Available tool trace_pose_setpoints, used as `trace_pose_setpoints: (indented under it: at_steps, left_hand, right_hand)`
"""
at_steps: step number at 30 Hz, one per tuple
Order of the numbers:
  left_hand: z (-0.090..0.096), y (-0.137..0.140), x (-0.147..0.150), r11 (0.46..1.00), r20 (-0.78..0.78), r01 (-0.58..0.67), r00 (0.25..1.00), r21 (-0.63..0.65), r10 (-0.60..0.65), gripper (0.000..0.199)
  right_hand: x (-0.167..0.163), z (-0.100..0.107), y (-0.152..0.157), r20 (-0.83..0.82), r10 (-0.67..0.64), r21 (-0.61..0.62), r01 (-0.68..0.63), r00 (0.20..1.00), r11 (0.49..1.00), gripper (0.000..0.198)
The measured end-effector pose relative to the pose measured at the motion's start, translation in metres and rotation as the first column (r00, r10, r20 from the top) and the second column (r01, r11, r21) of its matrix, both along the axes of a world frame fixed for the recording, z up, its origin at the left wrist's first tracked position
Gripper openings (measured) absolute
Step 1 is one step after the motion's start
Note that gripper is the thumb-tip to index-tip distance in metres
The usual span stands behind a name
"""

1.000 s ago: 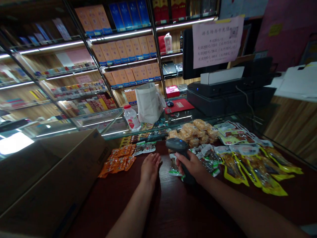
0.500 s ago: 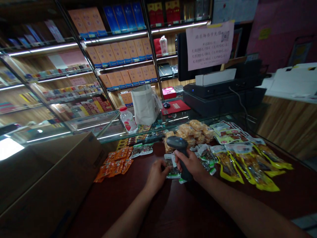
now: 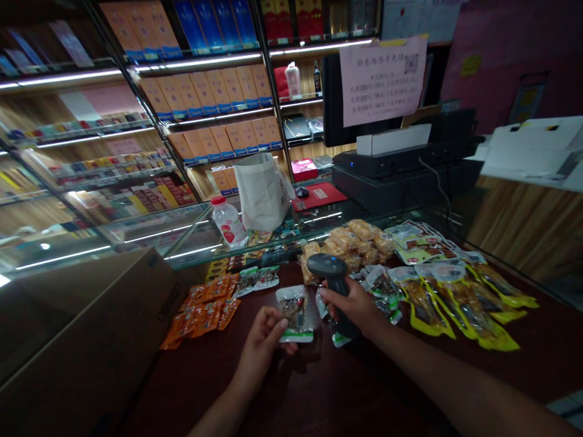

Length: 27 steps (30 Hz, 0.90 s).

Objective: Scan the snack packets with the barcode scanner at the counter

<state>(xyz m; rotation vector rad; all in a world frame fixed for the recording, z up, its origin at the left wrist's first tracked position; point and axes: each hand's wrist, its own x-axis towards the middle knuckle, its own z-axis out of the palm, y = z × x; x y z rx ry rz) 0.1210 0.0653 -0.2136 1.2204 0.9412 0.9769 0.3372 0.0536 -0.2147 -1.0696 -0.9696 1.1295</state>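
Observation:
My left hand [image 3: 266, 334] pinches a small clear snack packet [image 3: 296, 312] with a green lower edge, held just above the dark red tabletop [image 3: 291, 388]. My right hand [image 3: 353, 306] is wrapped round the grip of a dark grey barcode scanner [image 3: 328, 267], its head pointing left over the packet. Behind the scanner are more green-edged packets [image 3: 382, 285], partly covered by it and my right hand. Two similar packets [image 3: 259, 278] lie to the left, beside a pile of orange sachets [image 3: 207, 306].
An open cardboard box [image 3: 150, 303] stands at left. Wrapped bread-like snacks [image 3: 350, 240] and yellow-edged packs [image 3: 432, 297] lie behind and right. On the glass counter are a bottle [image 3: 228, 223], a white bag [image 3: 262, 193] and a black register [image 3: 378, 176].
My left hand has moved left and lifted a snack packet from the group by the scanner. My right hand keeps the scanner in nearly the same place. The view has shifted slightly.

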Motion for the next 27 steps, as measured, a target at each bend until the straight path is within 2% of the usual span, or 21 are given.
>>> trace_pose_setpoints:
  at_steps: [4,12,14,18,22,24,27]
  left_hand:
    - [0.004,-0.002,-0.002,0.996,0.047,0.081,0.996,-0.024,-0.08,0.04]
    - [0.0,-0.007,-0.001,0.991,0.113,0.093,0.99,-0.099,-0.082,0.038]
    - [-0.001,-0.006,-0.002,0.99,0.13,0.07,0.99,-0.124,-0.054,0.042]
    - [-0.001,-0.002,-0.003,0.988,0.175,-0.069,0.98,-0.139,0.093,0.058]
    - [-0.003,-0.001,-0.002,0.963,0.207,-0.134,0.961,-0.232,0.184,0.07]
    - [-0.005,-0.004,0.0,0.959,0.212,-0.11,0.963,-0.26,0.168,0.071]
    - [-0.006,-0.01,0.004,0.966,0.201,-0.02,0.977,-0.258,0.074,0.067]
  right_hand:
    - [0.0,0.001,-0.003,0.061,-0.01,-0.019,0.011,0.998,1.0,0.039]
    - [-0.002,-0.003,-0.006,0.108,0.069,-0.048,-0.064,0.992,0.997,0.044]
    - [-0.002,-0.002,-0.008,0.117,0.106,-0.051,-0.101,0.987,0.994,0.043]
    - [-0.003,0.005,-0.014,0.124,0.164,-0.051,-0.159,0.979,0.986,0.043]
    - [-0.006,0.008,-0.019,0.139,0.176,-0.051,-0.17,0.975,0.984,0.043]
    - [-0.009,0.006,-0.02,0.148,0.17,-0.054,-0.164,0.974,0.985,0.042]
    - [-0.011,0.002,-0.02,0.166,0.157,-0.055,-0.149,0.974,0.987,0.034]
